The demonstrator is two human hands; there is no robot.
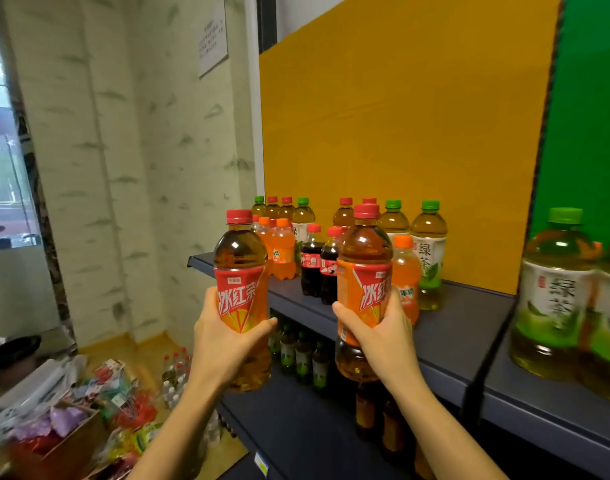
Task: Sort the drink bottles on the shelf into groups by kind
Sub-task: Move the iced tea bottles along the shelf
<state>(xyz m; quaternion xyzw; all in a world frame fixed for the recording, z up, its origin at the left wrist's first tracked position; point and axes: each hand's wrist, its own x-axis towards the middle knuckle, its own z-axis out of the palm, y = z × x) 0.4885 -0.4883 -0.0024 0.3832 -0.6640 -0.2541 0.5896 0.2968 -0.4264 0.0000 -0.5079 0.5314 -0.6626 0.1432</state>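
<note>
Left hand (224, 337) is gripping an iced tea (241, 271), fingers wrapping the label, bottle upright in the air off the shelf (469, 323) corner. Right hand (383, 337) is gripping a second iced tea (364, 265) the same way, in front of the shelf edge. Big green teas (556, 289) are standing near, at right. Lower shelf bottles (303, 355) are sitting below. Farther back, colas (312, 268), orange sodas (282, 251), green-cap teas (429, 251) and red-cap teas (279, 209) are standing mixed, a yellow board (400, 133) backing them.
</note>
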